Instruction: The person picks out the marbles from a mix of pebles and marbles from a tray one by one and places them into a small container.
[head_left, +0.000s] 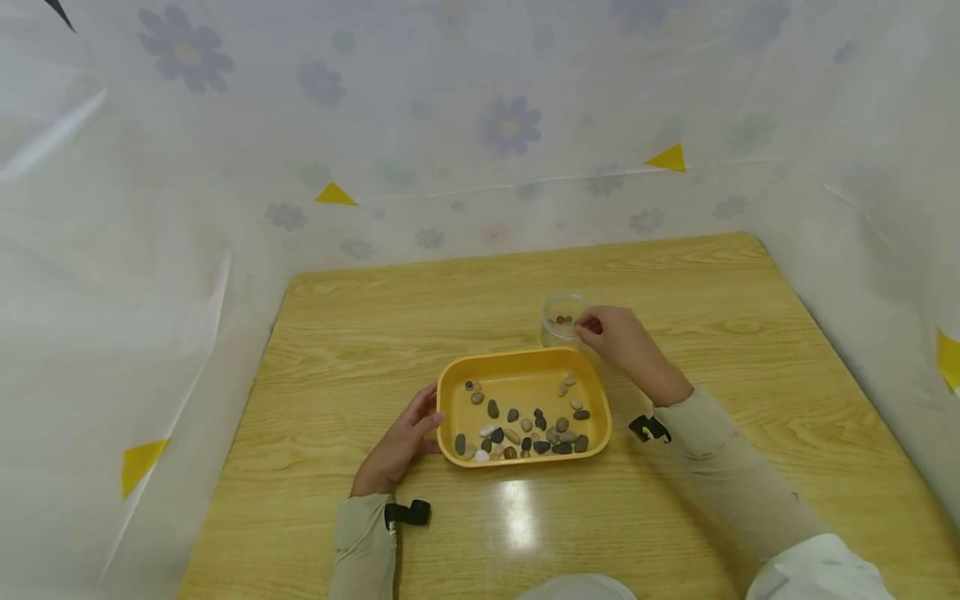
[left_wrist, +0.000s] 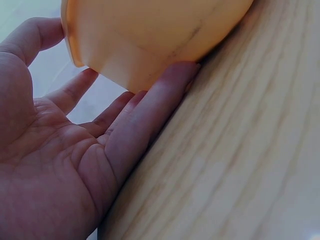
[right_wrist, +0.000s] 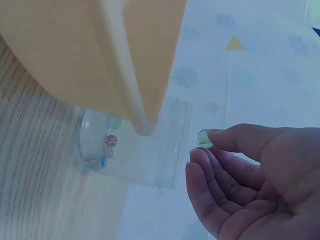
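Note:
My right hand [head_left: 618, 337] pinches a clear glass marble [right_wrist: 204, 138] with a green-yellow swirl between thumb and fingertips, just outside the mouth of a clear jar [right_wrist: 145, 155]. Several marbles lie at the jar's bottom, one of them a red marble [right_wrist: 111, 140]. In front of the jar stands a yellow plastic basin [head_left: 517, 367] holding many pebbles, dark, tan and white. My left hand [head_left: 401, 442] holds the basin's left side, thumb at the rim and fingers against the outer wall, as the left wrist view shows.
The wooden table [head_left: 352, 333] carries the basin and jar. White flowered sheeting [head_left: 427, 125] hangs around its back and sides, with yellow triangle markers [head_left: 336, 195]. Each sleeve has a black wrist strap [head_left: 408, 512] near it.

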